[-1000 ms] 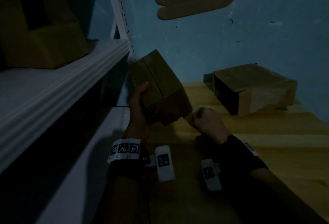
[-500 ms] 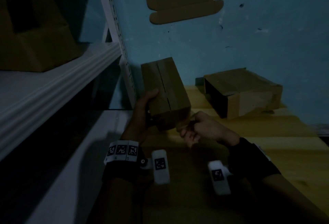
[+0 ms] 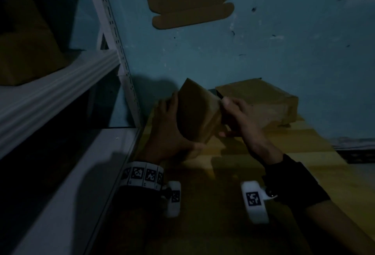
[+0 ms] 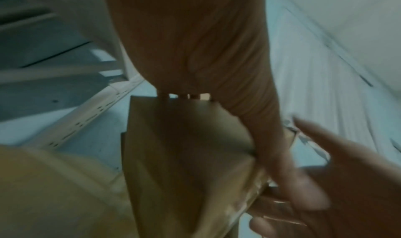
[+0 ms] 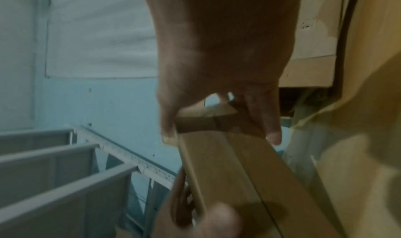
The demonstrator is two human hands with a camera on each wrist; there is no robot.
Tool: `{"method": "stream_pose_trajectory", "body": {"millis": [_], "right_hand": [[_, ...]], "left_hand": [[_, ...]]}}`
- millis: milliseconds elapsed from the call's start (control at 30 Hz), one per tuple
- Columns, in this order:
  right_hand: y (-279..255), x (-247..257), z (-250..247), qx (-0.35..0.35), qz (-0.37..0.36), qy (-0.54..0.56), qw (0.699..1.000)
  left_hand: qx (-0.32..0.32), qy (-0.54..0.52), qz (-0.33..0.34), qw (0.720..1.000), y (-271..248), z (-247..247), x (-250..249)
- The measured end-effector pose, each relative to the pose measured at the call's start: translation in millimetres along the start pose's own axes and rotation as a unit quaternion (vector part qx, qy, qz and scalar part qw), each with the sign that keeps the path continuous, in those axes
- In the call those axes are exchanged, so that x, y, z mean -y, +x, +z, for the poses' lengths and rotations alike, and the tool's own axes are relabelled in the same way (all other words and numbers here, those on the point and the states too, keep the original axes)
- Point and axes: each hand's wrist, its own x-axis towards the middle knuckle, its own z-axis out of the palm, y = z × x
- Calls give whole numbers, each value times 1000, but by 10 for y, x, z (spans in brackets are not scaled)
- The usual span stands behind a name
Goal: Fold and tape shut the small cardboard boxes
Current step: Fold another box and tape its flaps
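Holding a small cardboard box (image 3: pixel 197 110) up between both hands, the person keeps it tilted above the wooden surface (image 3: pixel 239 175), one corner pointing up toward the blue wall (image 3: pixel 203 52). The left hand (image 3: pixel 168 133) cups the box from the left and below, its fingers wrapped around the far side and its thumb along the lower edge. The right hand (image 3: pixel 235 117) grasps the box's right end, with fingertips (image 5: pixel 273 135) curled over the end face and the thumb underneath, as the right wrist view shows. In the left wrist view the box (image 4: pixel 184 156) runs away from the palm, and the right hand's fingers (image 4: pixel 314 181) reach in at its lower right edge. Both forearms angle in from below, wrists raised off the surface. A second, larger box (image 3: pixel 261 102) lies on the surface behind the right hand, by the wall. A metal shelf (image 3: pixel 60 92) stands to the left.
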Motion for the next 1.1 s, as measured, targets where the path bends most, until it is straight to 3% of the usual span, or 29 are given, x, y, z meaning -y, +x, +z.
{"method": "stream_pose_trajectory", "body": {"millis": [133, 233, 300, 467, 1100], "right_hand": [[-57, -27, -23, -28, -11, -22, 999], [-63, -57, -106, -25, -23, 15, 999], [-33, -89, -171, -10, -23, 36, 999], [-18, -121, -217, 24, -62, -4, 998], [-116, -66, -25, -26, -158, -110, 981]], "left_hand": [[11, -4, 9, 1000, -9, 75, -90], [-59, -76, 3, 995, 16, 58, -33], [-72, -78, -21, 994, 53, 32, 35], [18, -183, -60, 981, 38, 38, 113], [-35, -44, 13, 998, -11, 58, 3]]}}
